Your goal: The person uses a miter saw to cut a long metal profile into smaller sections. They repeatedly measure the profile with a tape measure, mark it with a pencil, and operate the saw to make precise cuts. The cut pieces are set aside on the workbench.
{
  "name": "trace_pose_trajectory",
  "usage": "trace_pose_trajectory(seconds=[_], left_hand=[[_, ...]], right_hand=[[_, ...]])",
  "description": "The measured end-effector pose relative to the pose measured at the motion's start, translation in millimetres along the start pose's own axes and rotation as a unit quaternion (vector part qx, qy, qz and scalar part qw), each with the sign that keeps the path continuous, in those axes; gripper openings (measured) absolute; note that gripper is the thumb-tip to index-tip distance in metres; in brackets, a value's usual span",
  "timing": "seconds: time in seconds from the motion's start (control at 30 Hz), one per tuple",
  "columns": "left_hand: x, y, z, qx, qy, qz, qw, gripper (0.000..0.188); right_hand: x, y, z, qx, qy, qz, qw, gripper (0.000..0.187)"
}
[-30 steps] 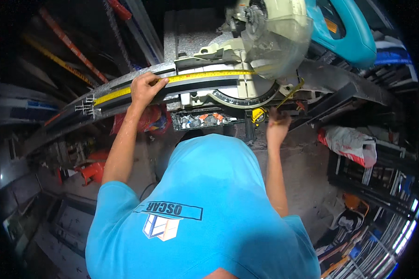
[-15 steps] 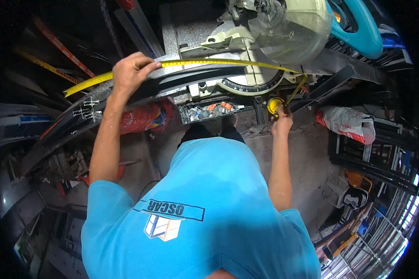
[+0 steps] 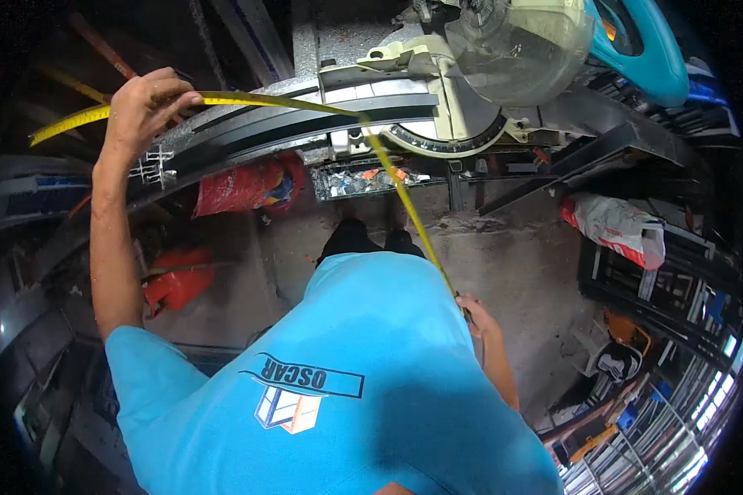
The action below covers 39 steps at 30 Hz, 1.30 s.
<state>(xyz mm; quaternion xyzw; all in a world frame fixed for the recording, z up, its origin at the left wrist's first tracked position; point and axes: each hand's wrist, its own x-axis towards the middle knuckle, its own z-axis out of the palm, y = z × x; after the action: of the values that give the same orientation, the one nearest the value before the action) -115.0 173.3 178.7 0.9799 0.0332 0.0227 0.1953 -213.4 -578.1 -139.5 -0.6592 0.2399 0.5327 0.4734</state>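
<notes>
A yellow tape measure (image 3: 409, 210) runs out between my hands, its blade bent sharply over the saw base. My left hand (image 3: 144, 107), at the far left, is closed around the blade, and a free end of it sticks out beyond my fingers. By my right hip, my right hand (image 3: 479, 315) grips the other end, where the case is mostly hidden by my fingers and shirt. Beneath the blade, a long dark metal profile (image 3: 305, 124) lies across the base of a mitre saw (image 3: 452, 115).
The saw's teal handle (image 3: 656, 66) and clear guard (image 3: 512, 66) stand at the upper right. Below the base sits a tray of scraps (image 3: 371, 183). A red bag (image 3: 243, 186) lies left, a white-and-red bag (image 3: 615, 231) right. Dark metal profiles (image 3: 553, 165) jut out at right.
My left hand has moved left and slightly away with the blade. The right hand has come down toward my hip with the case, and the tape now slants across in front of me.
</notes>
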Motion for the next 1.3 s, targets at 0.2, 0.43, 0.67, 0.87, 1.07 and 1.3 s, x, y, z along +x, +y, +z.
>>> trace_pose_trajectory(seconds=[0.2,0.43,0.67,0.87,1.07,1.3], left_hand=[[-9,7,-28,0.204,-0.012,0.101,0.974,0.019],[-17,27,-41,0.266,-0.004,0.103,0.959,0.016],[-8,125,-16,0.196,-0.09,0.074,0.974,0.014],[-24,227,122,0.082,-0.139,0.071,0.984,0.016],[-9,237,201,-0.015,-0.059,0.086,0.994,0.021],[25,141,227,0.114,0.125,0.009,0.985,0.044]], right_hand=[[-33,-65,45,0.002,0.117,-0.098,0.988,0.05],[9,-73,-25,-0.142,0.079,-0.166,0.973,0.054],[12,-143,-49,-0.189,0.037,-0.266,0.944,0.049],[-58,-268,40,-0.235,-0.036,-0.295,0.926,0.049],[-31,-316,142,-0.386,0.065,-0.49,0.779,0.062],[20,-328,170,-0.475,0.12,-0.531,0.692,0.052]])
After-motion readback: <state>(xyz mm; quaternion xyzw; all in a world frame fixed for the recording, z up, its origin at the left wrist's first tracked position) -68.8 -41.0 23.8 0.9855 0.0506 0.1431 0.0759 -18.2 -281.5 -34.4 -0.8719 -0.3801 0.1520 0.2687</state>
